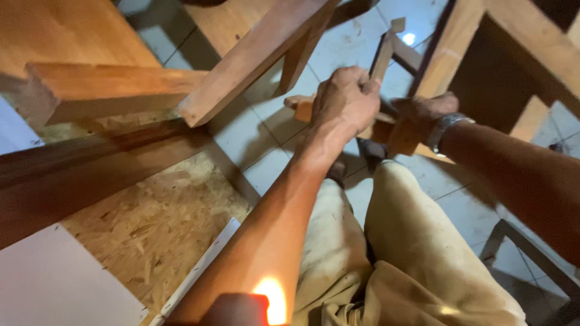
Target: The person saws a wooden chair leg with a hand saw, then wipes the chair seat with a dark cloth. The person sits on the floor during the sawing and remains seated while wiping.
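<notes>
My left hand (345, 99) is closed in a fist around a thin wooden piece (382, 57) that sticks up and away from me. My right hand (420, 119), with a metal watch (446, 130) on its wrist, grips a light wooden block (305, 108) that runs across under my left hand. The two hands sit close together above my knees, over the tiled floor (260, 130). What lies between the palms is hidden.
A long wooden beam (254, 57) slants overhead at the centre. A thick plank (115, 90) and a dark board (90, 166) lie on a chipboard sheet (163, 223) at the left. A wooden frame (513, 42) stands at the right. My beige trousers (411, 241) fill the bottom.
</notes>
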